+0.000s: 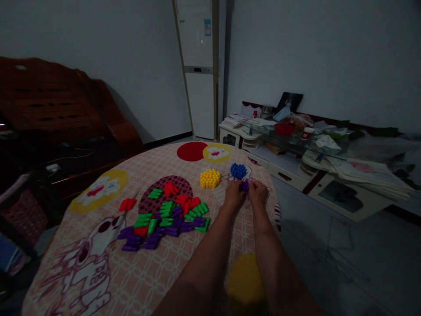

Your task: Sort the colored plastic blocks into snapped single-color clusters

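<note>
My left hand [234, 194] and my right hand [258, 193] come together near the right side of the table, both closed on a small purple plastic building piece [245, 186]. Just beyond them stands a round cluster of blue pieces [238, 170]. A similar yellow cluster [209, 178] sits to the left of my hands. Further left lies a loose heap of purple pieces [153, 240], green pieces [167, 208] and red pieces [171, 189]. One red piece [127, 204] rests apart at the heap's left edge. My fingertips hide part of the held piece.
A patterned cloth covers the oval table [184, 272]. Behind to the right, a low cabinet [345, 195] carries papers, bags and a red bowl [284, 128]. A wooden bench [59, 105] stands at the left, and a tall white appliance [200, 101] at the back.
</note>
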`<state>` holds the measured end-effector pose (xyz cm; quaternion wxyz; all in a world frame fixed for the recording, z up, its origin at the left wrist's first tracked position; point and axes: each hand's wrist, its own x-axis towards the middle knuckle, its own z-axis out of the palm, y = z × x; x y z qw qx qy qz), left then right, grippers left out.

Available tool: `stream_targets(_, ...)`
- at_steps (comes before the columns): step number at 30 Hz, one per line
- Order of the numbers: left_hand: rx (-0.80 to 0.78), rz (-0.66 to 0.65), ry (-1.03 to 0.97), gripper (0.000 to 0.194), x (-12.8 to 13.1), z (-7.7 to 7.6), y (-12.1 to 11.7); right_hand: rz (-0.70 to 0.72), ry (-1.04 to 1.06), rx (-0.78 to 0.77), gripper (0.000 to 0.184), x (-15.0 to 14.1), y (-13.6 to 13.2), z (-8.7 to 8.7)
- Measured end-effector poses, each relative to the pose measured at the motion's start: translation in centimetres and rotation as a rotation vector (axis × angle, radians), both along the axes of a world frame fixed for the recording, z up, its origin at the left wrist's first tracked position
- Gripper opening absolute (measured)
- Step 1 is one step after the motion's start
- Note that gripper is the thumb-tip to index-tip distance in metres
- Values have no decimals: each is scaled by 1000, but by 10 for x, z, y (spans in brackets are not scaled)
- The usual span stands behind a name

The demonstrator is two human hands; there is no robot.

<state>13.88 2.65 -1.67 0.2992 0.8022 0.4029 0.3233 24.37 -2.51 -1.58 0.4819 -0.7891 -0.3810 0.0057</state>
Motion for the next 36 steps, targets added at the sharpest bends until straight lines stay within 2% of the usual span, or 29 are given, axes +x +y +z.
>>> stream_targets(3,25,-21,51,52,-2,5,-1,16,-16,20,37,0,0,-1)
stream_targets(6,-17,-20,28,45,-2,8,-1,14,-26,22,38,0,0,-2)
stream_targets(12,-37,-14,26,31,-1,8,3,4,-83,11,39,1,1,-5)
stream_targets(17,-9,-26,-21,50,-3,5,-3,3,-94,36,43,3,-1,-7)
stream_targets(21,21,-19,-33,65,-20,7,-11,-58,-99,45,45,4,-4,-5)
stream_targets(24,101,-48,16,63,-46,18,-14,-74,-114,65,45,5,-4,-6)
stream_targets(26,138,-86,41,61,-71,30,-17,-77,-114,75,46,6,-4,-7)
stream_targets(31,150,-123,135,50,-161,70,-32,-60,-119,75,42,9,-4,-11)
stream_targets(34,137,62,217,31,-223,83,-46,-77,-106,85,39,11,-4,-12)
stream_targets(36,27,167,330,20,-259,80,-54,-86,-101,88,38,12,-3,-12)
